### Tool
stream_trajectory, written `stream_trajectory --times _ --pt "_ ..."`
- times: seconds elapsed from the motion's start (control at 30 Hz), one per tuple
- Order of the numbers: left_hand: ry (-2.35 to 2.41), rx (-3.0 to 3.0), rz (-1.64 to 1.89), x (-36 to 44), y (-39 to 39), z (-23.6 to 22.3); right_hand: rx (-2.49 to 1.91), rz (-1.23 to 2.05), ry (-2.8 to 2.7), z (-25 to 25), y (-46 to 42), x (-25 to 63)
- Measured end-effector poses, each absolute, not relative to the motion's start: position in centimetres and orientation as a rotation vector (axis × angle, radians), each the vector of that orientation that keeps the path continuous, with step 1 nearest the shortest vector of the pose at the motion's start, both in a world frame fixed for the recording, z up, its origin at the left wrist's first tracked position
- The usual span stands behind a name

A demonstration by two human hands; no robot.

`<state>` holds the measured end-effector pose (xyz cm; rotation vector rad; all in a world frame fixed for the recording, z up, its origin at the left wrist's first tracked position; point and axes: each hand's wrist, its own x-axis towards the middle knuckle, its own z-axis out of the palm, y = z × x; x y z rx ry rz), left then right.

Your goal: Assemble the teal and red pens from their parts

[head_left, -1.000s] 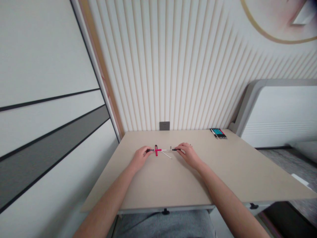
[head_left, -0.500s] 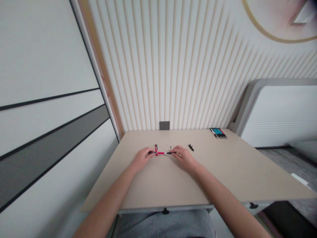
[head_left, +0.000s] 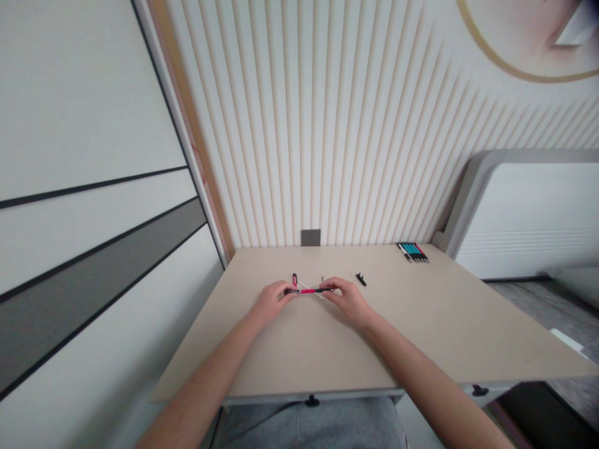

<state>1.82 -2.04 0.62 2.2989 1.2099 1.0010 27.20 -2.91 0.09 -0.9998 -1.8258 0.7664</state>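
Observation:
Both hands hold a red and black pen [head_left: 307,291] level above the desk. My left hand [head_left: 272,299] pinches its black left end, and my right hand [head_left: 345,296] grips the black right end. Just behind the pen lies a short red and black pen part [head_left: 295,280]. A thin white stick, perhaps a refill [head_left: 304,285], slants beneath the held pen. Close to my right fingertips is a tiny dark piece [head_left: 322,278]. Off to the right of that hand rests a black clip-like piece [head_left: 360,279].
Several blue, black and red pens [head_left: 413,252] lie in a row at the desk's back right corner. The beige desk [head_left: 318,349] meets a ribbed wall with a grey socket [head_left: 311,237]. A white cabinet [head_left: 93,249] stands along the left.
My hands have drawn slightly closer together. The white gap near the pen's right end has closed, so its red middle now meets the black end.

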Motion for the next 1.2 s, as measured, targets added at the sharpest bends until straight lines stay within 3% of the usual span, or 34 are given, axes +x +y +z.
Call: stream_trajectory --times 0.9,1.2 --pt "1.016 2.483 1.148 1.7 -2.0 0.4 -1.023 0.835 -1.715 -0.6 -2.3 27.3" --pt "0.998 2.502 1.096 1.9 -2.0 0.2 -1.062 1.025 -1.687 -1.4 -2.0 26.7"
